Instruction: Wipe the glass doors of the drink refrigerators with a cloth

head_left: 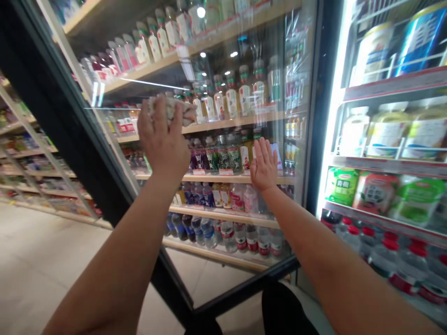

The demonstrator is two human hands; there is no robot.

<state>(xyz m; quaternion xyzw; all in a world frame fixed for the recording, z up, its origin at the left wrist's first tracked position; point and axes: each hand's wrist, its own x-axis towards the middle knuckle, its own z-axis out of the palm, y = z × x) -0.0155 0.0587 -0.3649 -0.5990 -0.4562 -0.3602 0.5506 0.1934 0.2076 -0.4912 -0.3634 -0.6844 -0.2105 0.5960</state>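
Observation:
A glass cooler door [244, 289] with a black frame stands swung out in front of me. My left hand [159, 139] presses a crumpled, light-coloured cloth [181, 111] to the upper left part of the glass. The fingers are curved over the cloth, which shows past the fingertips on the right. Lower and to the right, my right hand [264, 165] lies flat against the glass, its fingers stretched upward and nothing held. Through the pane, bottles show on shelves, with light reflections over them.
Bottles and cans fill the lit cooler [394, 160] at the right. Behind the glass, a wooden-edged shelf unit [223, 215] holds rows of drinks. More stocked shelves [35, 172] stand at the far left over a pale tiled floor [38, 256]. My dark-clad leg [284, 311] is below.

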